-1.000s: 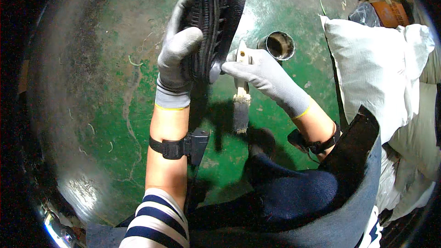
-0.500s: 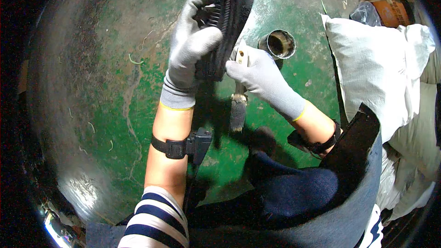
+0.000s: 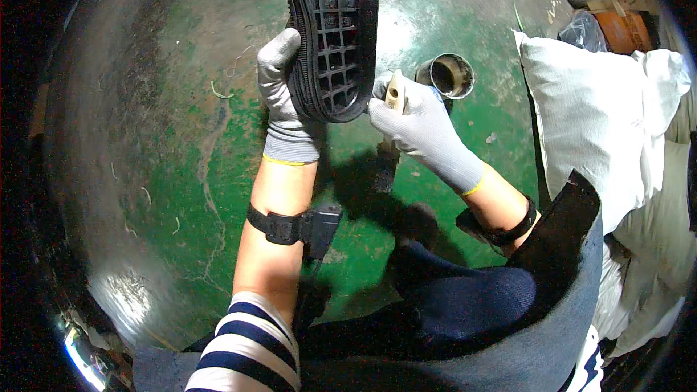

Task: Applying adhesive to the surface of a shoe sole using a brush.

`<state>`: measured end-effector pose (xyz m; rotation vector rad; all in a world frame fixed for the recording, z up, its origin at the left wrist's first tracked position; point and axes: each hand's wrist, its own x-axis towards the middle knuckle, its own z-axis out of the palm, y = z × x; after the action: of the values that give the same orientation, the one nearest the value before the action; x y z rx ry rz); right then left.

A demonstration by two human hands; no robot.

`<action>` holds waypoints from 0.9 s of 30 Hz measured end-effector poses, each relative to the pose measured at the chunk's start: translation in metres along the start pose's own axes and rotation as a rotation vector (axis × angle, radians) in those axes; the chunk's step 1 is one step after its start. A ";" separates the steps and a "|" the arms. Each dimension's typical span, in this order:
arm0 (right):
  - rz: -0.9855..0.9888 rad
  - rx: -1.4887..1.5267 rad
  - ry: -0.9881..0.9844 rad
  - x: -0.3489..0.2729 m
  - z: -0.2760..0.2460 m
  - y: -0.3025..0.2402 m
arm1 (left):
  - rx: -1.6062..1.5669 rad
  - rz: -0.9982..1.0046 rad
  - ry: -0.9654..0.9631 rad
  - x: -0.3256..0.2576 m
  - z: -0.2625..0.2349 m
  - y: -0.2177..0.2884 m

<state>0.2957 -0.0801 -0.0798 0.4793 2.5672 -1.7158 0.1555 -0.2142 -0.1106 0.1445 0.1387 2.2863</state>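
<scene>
We had raised the black sole (image 3: 330, 29) higher over the green floor (image 3: 181, 174), tread now facing us, left hand (image 3: 287, 98) clamped on its edge. Our right hand (image 3: 414, 127), beside the tin (image 3: 445, 75), gripped a brush handle (image 3: 394, 92), bristles likely ready for the sole.

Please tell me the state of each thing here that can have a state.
Black rubber shoe sole: held up, tread showing.
Left hand: gripping the sole's edge.
Right hand: closed on a pale wooden brush handle.
Round metal tin: open, upright.
</scene>
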 end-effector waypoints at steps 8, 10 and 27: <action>0.155 0.302 -0.185 -0.001 -0.006 -0.015 | 0.037 -0.085 -0.067 -0.008 0.004 0.022; 0.136 0.195 -0.187 0.001 -0.007 -0.012 | 0.076 -0.096 -0.088 -0.007 0.010 0.018; 0.054 0.192 -0.093 0.005 0.014 0.002 | 0.405 0.027 -0.033 -0.009 0.020 0.012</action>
<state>0.2895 -0.0910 -0.0886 0.4574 2.3176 -1.9266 0.1555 -0.2277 -0.0894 0.3948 0.5848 2.2556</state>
